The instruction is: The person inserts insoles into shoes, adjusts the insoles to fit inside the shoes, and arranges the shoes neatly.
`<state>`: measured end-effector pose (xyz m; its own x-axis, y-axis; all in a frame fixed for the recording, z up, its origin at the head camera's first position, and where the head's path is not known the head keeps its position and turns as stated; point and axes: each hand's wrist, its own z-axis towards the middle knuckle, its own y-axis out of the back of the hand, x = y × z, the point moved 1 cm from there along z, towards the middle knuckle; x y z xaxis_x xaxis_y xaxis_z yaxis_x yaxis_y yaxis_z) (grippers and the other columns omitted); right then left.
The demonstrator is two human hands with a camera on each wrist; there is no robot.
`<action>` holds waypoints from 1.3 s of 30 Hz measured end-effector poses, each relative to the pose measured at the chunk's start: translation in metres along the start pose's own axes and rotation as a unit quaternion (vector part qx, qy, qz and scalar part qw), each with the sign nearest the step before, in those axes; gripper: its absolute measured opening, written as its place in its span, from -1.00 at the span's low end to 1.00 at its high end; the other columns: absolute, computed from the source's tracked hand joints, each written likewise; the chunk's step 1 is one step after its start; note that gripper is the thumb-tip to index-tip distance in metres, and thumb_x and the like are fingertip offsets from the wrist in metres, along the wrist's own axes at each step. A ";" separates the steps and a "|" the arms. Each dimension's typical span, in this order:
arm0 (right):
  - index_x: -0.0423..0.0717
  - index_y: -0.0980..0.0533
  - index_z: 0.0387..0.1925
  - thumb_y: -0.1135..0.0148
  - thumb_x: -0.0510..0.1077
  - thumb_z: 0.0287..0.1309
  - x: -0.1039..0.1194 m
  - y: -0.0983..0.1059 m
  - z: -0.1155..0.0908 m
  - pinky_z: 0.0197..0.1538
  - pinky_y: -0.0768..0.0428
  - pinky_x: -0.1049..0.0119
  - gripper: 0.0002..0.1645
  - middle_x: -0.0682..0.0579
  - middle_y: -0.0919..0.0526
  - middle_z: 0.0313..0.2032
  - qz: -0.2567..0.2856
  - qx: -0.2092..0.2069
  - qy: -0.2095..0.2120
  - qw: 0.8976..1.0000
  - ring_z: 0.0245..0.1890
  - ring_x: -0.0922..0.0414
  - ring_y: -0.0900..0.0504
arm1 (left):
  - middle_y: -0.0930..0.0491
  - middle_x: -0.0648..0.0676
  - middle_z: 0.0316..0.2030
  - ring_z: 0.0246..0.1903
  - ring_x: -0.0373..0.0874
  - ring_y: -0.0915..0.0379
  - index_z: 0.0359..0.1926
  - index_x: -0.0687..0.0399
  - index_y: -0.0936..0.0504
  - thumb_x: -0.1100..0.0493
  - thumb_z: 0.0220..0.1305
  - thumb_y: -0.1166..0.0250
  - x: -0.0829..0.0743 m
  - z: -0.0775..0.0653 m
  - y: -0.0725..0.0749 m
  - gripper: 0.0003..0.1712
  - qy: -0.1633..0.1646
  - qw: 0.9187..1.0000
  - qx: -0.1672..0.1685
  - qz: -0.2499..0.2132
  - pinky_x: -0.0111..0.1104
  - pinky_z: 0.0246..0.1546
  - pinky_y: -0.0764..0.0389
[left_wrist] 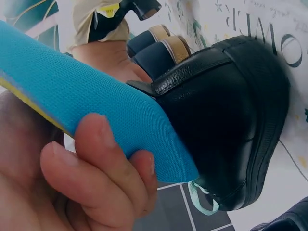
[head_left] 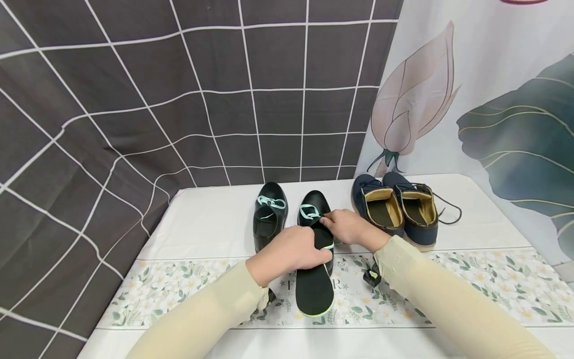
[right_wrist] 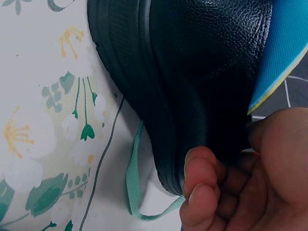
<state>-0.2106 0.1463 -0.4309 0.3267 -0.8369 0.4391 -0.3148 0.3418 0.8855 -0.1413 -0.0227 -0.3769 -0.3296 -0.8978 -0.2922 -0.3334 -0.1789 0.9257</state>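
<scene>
My left hand (head_left: 293, 247) grips an insole (head_left: 315, 294), black on top and bright blue underneath, as the left wrist view shows. The insole's front end reaches into the opening of a black leather shoe (head_left: 315, 199) with mint-green laces, while its heel end sticks out toward me. On that shoe's right side, my right hand (head_left: 352, 227) pinches the edge of the opening near the laces. The right wrist view shows its fingers curled against the black upper (right_wrist: 202, 62). A matching black shoe (head_left: 271, 191) stands just to the left, its laces tied.
Two navy shoes (head_left: 420, 233) with tan linings stand side by side on the right, a dark lace trailing from one. All the shoes are on a white cloth (head_left: 211, 219) with a floral band. Behind hangs a dark grey gridded curtain (head_left: 278, 114).
</scene>
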 end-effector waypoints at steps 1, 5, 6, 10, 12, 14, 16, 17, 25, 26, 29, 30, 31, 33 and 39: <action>-0.04 -0.59 -0.32 0.16 0.02 0.56 0.000 0.000 0.000 -0.32 -0.45 0.22 -0.55 0.04 -0.49 -0.63 -0.002 -0.001 -0.002 1.000 -0.54 0.12 -0.51 | -0.57 -0.02 -0.54 -0.49 -0.11 -0.48 -0.55 -0.01 -0.59 -0.21 0.10 -0.20 -0.001 0.002 0.000 -0.61 0.002 1.000 0.001 0.003 -0.29 -0.43 -0.49; -0.08 -0.64 -0.16 0.16 0.03 0.56 0.000 -0.001 0.001 -0.32 -0.47 0.22 -0.54 0.04 -0.53 -0.59 -0.001 0.002 -0.006 1.000 -0.53 0.12 -0.53 | -0.58 -0.01 -0.51 -0.49 -0.11 -0.50 -0.48 0.00 -0.60 -0.20 0.12 -0.20 -0.002 0.009 -0.001 -0.62 0.014 1.000 0.008 0.001 -0.30 -0.44 -0.49; -0.09 -0.65 -0.13 0.16 0.03 0.56 0.001 -0.001 0.001 -0.31 -0.47 0.21 -0.53 0.04 -0.54 -0.59 -0.002 0.003 -0.007 1.000 -0.52 0.12 -0.54 | -0.57 -0.01 -0.51 -0.49 -0.11 -0.49 -0.48 0.00 -0.60 -0.20 0.13 -0.20 -0.002 0.010 -0.001 -0.62 0.015 1.000 0.009 -0.001 -0.30 -0.44 -0.49; -0.13 -0.64 -0.01 0.16 0.02 0.56 0.001 0.000 0.001 -0.25 -0.49 0.20 -0.52 0.02 -0.58 -0.52 -0.006 0.002 -0.012 1.000 -0.48 0.13 -0.55 | -0.58 0.00 -0.50 -0.49 -0.10 -0.50 -0.48 0.00 -0.60 -0.17 0.12 -0.19 -0.003 0.016 -0.003 -0.64 0.014 1.000 0.008 -0.004 -0.29 -0.45 -0.49; -0.16 -0.63 0.03 0.16 0.02 0.56 0.000 0.000 0.000 -0.26 -0.51 0.19 -0.51 0.00 -0.60 -0.51 -0.003 0.005 -0.018 1.000 -0.52 0.12 -0.56 | -0.58 0.01 -0.48 -0.49 -0.09 -0.49 -0.45 0.02 -0.61 -0.16 0.12 -0.18 -0.004 0.020 -0.005 -0.65 0.015 1.000 0.006 -0.006 -0.29 -0.46 -0.49; -0.16 -0.62 0.08 0.15 0.01 0.56 0.000 0.001 -0.001 -0.27 -0.51 0.20 -0.51 0.00 -0.59 -0.52 0.000 0.004 -0.018 1.000 -0.54 0.14 -0.55 | -0.59 0.03 -0.46 -0.49 -0.08 -0.50 -0.41 0.04 -0.63 -0.15 0.13 -0.18 -0.004 0.024 -0.007 -0.64 0.016 1.000 0.004 -0.010 -0.28 -0.46 -0.49; -0.14 -0.62 0.06 0.15 0.01 0.55 0.000 0.000 -0.001 -0.29 -0.49 0.22 -0.52 0.03 -0.57 -0.56 0.002 0.002 -0.017 1.000 -0.56 0.15 -0.53 | -0.61 0.05 -0.42 -0.48 -0.08 -0.50 -0.35 0.07 -0.65 -0.15 0.16 -0.17 -0.003 0.029 -0.010 -0.61 0.016 1.000 0.003 -0.010 -0.28 -0.45 -0.50; -0.12 -0.63 0.01 0.15 0.01 0.56 0.000 0.000 -0.002 -0.31 -0.48 0.22 -0.54 0.02 -0.55 -0.59 0.005 0.002 -0.018 1.000 -0.58 0.13 -0.53 | -0.62 0.06 -0.41 -0.48 -0.08 -0.50 -0.33 0.08 -0.66 -0.15 0.17 -0.16 -0.003 0.032 -0.012 -0.60 0.016 1.000 0.002 -0.009 -0.28 -0.44 -0.51; -0.27 -0.50 0.26 0.19 0.03 0.56 0.004 -0.002 -0.003 0.06 -0.59 0.00 -0.43 -0.21 -0.70 0.00 -0.009 -0.002 -0.031 0.999 -0.02 -0.09 -0.68 | -0.68 0.11 -0.21 -0.40 -0.05 -0.54 -0.14 0.07 -0.71 -0.25 0.23 -0.13 -0.001 0.040 -0.017 -0.47 0.024 0.999 0.020 0.040 -0.24 -0.42 -0.54; -0.29 -0.48 0.28 0.20 0.03 0.57 0.005 -0.002 -0.003 0.12 -0.57 -0.04 -0.41 -0.24 -0.66 0.10 -0.013 -0.003 -0.033 0.999 0.07 -0.12 -0.66 | -0.68 0.11 -0.17 -0.38 -0.05 -0.55 -0.09 0.04 -0.71 -0.30 0.24 -0.11 -0.002 0.040 -0.017 -0.43 0.030 0.998 0.027 0.055 -0.22 -0.42 -0.54; -0.31 -0.46 0.29 0.21 0.03 0.57 0.006 -0.003 -0.003 0.19 -0.53 -0.09 -0.40 -0.27 -0.59 0.19 -0.021 -0.002 -0.038 0.999 0.16 -0.17 -0.60 | -0.68 0.08 -0.04 -0.26 -0.03 -0.60 0.05 -0.06 -0.69 -0.49 0.24 -0.01 -0.005 0.037 -0.017 -0.26 0.052 0.993 0.049 0.093 -0.18 -0.38 -0.56; -0.32 -0.46 0.29 0.21 0.03 0.57 0.005 -0.004 -0.003 0.19 -0.53 -0.09 -0.40 -0.27 -0.59 0.19 -0.025 -0.002 -0.037 0.999 0.17 -0.17 -0.60 | -0.68 0.07 0.00 -0.20 -0.02 -0.62 0.10 -0.10 -0.68 -0.55 0.23 0.02 -0.006 0.035 -0.017 -0.19 0.055 0.992 0.054 0.100 -0.16 -0.35 -0.57; -0.31 -0.46 0.28 0.20 0.03 0.57 0.006 -0.004 -0.003 0.20 -0.52 -0.10 -0.40 -0.26 -0.59 0.19 -0.027 -0.002 -0.037 0.999 0.17 -0.18 -0.59 | -0.67 0.06 0.04 -0.15 -0.02 -0.62 0.16 -0.14 -0.65 -0.61 0.20 0.06 -0.007 0.032 -0.016 -0.13 0.058 0.991 0.060 0.108 -0.15 -0.31 -0.57; -0.30 -0.47 0.28 0.20 0.04 0.57 0.006 -0.004 -0.003 0.20 -0.52 -0.10 -0.40 -0.26 -0.59 0.20 -0.032 -0.003 -0.036 0.999 0.17 -0.18 -0.59 | -0.66 0.03 0.09 -0.06 -0.01 -0.62 0.22 -0.19 -0.62 -0.72 0.11 0.12 -0.010 0.027 -0.014 -0.02 0.061 0.988 0.069 0.120 -0.14 -0.25 -0.57; -0.29 -0.46 0.30 0.20 0.06 0.56 0.006 -0.006 -0.003 0.17 -0.54 -0.10 -0.39 -0.26 -0.58 0.21 -0.033 -0.009 -0.040 0.999 0.18 -0.19 -0.58 | -0.61 0.10 0.16 0.00 -0.02 -0.61 0.42 0.02 -0.38 -0.62 0.11 -0.05 -0.016 0.017 -0.008 0.08 0.068 0.987 0.077 0.121 -0.18 -0.17 -0.61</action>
<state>-0.2037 0.1405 -0.4328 0.2733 -0.8890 0.3675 -0.2786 0.2925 0.9148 -0.1486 0.0000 -0.3838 -0.2985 -0.9541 -0.0220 -0.3923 0.1017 0.9142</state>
